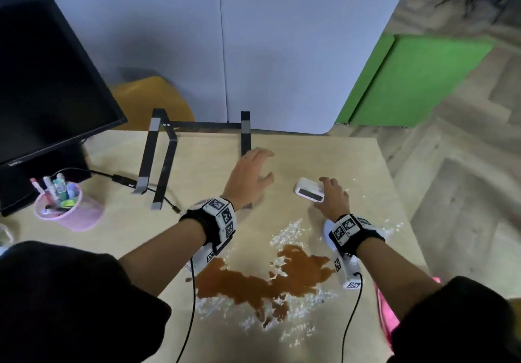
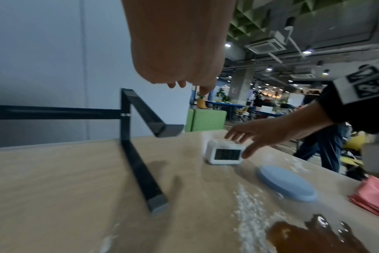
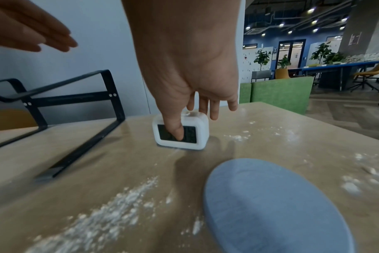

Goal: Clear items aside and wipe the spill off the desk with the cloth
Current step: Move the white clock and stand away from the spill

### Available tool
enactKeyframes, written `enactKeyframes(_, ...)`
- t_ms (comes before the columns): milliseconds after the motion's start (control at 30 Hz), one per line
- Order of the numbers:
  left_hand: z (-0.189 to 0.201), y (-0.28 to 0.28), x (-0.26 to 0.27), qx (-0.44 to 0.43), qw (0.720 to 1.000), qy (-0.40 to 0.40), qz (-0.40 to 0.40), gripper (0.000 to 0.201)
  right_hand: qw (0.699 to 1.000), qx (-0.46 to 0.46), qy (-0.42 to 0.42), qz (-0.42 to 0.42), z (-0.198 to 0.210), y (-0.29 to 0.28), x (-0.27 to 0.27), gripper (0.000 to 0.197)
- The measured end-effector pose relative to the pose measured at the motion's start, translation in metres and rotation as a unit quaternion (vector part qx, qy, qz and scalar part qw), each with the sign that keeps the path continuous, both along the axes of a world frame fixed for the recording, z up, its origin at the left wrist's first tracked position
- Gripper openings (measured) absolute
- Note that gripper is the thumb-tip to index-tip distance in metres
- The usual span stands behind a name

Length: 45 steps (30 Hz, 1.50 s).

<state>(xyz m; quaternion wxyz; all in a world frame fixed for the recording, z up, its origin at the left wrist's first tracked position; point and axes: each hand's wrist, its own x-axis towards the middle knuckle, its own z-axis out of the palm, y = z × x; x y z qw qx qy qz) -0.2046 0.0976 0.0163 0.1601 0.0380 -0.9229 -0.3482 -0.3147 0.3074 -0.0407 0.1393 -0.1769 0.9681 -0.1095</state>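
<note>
A brown liquid spill (image 1: 265,281) ringed with white powder (image 1: 290,233) lies on the wooden desk (image 1: 127,235) in front of me. A folded pink cloth (image 2: 374,196) sits at the desk's right edge. My right hand (image 1: 332,196) pinches a small white digital clock (image 1: 308,193), thumb on its display (image 3: 177,133) and fingers over the top. The clock stands on the desk beyond the spill. My left hand (image 1: 251,173) hovers with spread fingers above the desk, beside the right leg of a black laptop stand (image 1: 169,159), holding nothing.
A round blue disc (image 3: 270,205) lies flat under my right wrist, beside the powder. A pink pen cup (image 1: 67,207) and a black monitor (image 1: 48,75) stand at the left, with a cable running past the stand. The desk's right edge drops to the floor.
</note>
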Motion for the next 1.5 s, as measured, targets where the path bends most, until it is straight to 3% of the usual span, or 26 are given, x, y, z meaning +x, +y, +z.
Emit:
enactKeyframes(367,-0.021,0.037,-0.034,-0.018,0.998,-0.029,-0.046,0.043,0.997,-0.069,0.027,0.003,-0.024,0.004,-0.006,0.025)
enactKeyframes(533,-0.023,0.036,-0.033,-0.019,0.998,-0.032,-0.045,0.045,0.996,-0.080,0.045,0.023,-0.020,0.005,-0.008,0.022)
enactKeyframes(967,0.006,0.012,-0.033,-0.056,0.998,-0.032,-0.027,0.064,0.966,-0.187,0.121,0.134,0.069,-0.047,-0.007,0.031)
enactKeyframes(1233,0.032,-0.028,-0.014,-0.066,0.997,0.027,0.007,0.040,0.938,-0.245,0.113,0.218,0.103,-0.091,0.015,0.028)
enactKeyframes(1333,0.037,-0.056,0.014,-0.080,0.996,0.017,0.044,0.035,0.926,-0.286,0.070,0.236,0.105,-0.113,0.025,0.034)
enactKeyframes(1500,0.045,-0.118,0.090,-0.057,0.978,0.028,0.200,0.038,0.922,-0.287,0.056,0.255,0.109,-0.159,0.052,0.041)
